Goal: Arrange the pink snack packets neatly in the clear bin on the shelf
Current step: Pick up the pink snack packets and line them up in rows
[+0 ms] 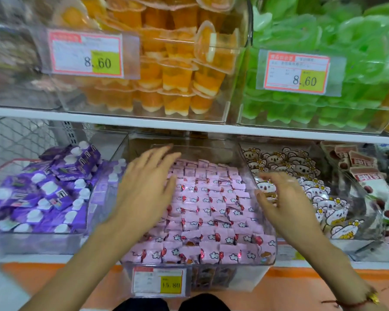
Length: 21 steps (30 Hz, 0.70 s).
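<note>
Several pink snack packets point(213, 212) with cloud and balloon prints lie in tidy rows inside the clear bin point(267, 254) on the lower shelf. My left hand point(148, 185) hovers flat over the bin's left half, palm down, fingers spread and reaching toward the back rows. My right hand point(285, 198) hangs over the bin's right wall, fingers curled loosely downward, with nothing visibly held. Motion blur softens both hands.
A bin of purple pouches point(45, 191) stands to the left, a bin of koala-print packets point(319, 191) to the right. The upper shelf point(144, 121) carries orange jelly cups point(166, 70) and green jellies point(323, 63) close overhead. A price tag point(158, 282) hangs on the bin's front.
</note>
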Available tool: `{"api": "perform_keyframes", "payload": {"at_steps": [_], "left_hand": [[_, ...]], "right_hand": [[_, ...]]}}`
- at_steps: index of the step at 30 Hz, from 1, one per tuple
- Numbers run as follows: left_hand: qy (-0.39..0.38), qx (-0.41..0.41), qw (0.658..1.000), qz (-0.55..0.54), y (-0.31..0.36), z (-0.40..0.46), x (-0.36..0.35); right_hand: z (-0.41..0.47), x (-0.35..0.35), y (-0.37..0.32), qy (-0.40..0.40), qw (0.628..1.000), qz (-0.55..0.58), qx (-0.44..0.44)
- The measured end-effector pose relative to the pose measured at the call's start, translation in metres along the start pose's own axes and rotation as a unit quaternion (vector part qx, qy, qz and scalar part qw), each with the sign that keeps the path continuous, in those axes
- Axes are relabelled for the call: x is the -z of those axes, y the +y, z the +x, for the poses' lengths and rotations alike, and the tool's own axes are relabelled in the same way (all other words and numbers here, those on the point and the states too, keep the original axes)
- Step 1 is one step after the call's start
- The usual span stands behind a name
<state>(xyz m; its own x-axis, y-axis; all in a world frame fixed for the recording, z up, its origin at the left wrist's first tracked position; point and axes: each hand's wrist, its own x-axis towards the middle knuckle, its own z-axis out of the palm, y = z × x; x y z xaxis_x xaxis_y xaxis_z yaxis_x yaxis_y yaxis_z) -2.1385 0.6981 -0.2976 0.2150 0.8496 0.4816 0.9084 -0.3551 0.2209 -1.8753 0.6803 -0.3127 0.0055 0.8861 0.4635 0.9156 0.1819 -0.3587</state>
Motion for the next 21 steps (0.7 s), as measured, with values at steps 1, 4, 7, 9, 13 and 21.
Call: {"api": "perform_keyframes", "payload": {"at_steps": [1,4,7,9,13,21], "left_hand": [[0.027,0.034,0.999,0.014,-0.014,-0.008,0.007],[-0.017,0.149,0.988,-0.037,-0.036,-0.025,0.008],[-0.032,0.227,0.962,-0.149,-0.039,-0.036,-0.004],[-0.001,0.249,0.948,-0.198,-0.042,-0.039,-0.011],[0.039,0.278,0.917,-0.284,-0.043,-0.042,-0.02],[0.057,0.293,0.893,-0.336,-0.042,-0.045,-0.024]], "right_hand": [[0.005,-0.002,-0.011,-0.01,1.0,-0.01,0.026],[0.024,-0.027,-0.058,-0.093,0.991,0.027,0.094],[0.045,-0.069,-0.102,-0.18,0.975,0.03,0.128],[0.054,-0.096,-0.115,-0.22,0.967,0.01,0.13],[0.052,-0.121,-0.112,-0.254,0.956,-0.033,0.143],[0.076,-0.127,-0.123,-0.196,0.974,0.019,0.11]]}}
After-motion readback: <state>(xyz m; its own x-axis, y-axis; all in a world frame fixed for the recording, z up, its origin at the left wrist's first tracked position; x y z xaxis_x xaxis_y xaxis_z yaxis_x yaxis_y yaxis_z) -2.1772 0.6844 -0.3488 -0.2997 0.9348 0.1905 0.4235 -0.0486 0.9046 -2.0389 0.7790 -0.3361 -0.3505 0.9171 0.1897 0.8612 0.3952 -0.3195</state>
